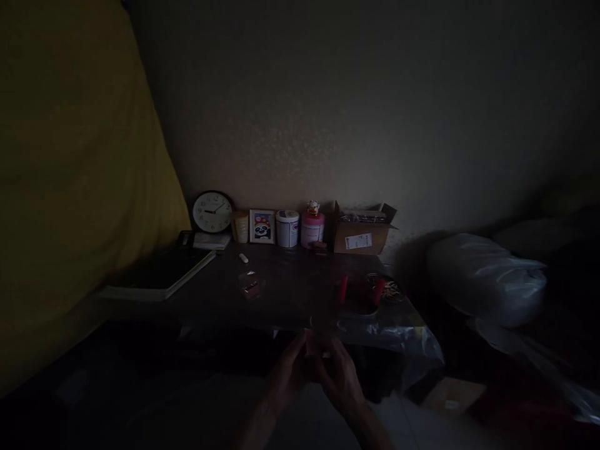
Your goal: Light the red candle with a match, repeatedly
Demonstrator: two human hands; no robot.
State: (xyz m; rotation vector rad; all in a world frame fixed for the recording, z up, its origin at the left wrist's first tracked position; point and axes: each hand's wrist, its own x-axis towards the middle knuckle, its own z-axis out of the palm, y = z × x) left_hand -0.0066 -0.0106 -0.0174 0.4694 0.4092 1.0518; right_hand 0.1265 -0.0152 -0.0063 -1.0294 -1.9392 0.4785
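Observation:
The room is very dim. My left hand (287, 374) and my right hand (341, 380) meet in front of the near edge of a dark table (290, 294). Both sets of fingers are pinched together round a small pale object (313, 345) that I cannot make out. On the table beyond them lie a small reddish item (250, 289) and red pieces (360, 290) beside a clear plastic bag (394, 331).
Along the wall stand a round clock (212, 212), a small framed picture (262, 226), a white tin (287, 228), a pink jar (312, 229) and an open cardboard box (362, 230). A book (162, 275) lies left. A yellow curtain (70, 175) hangs left; a pale bag (485, 278) sits right.

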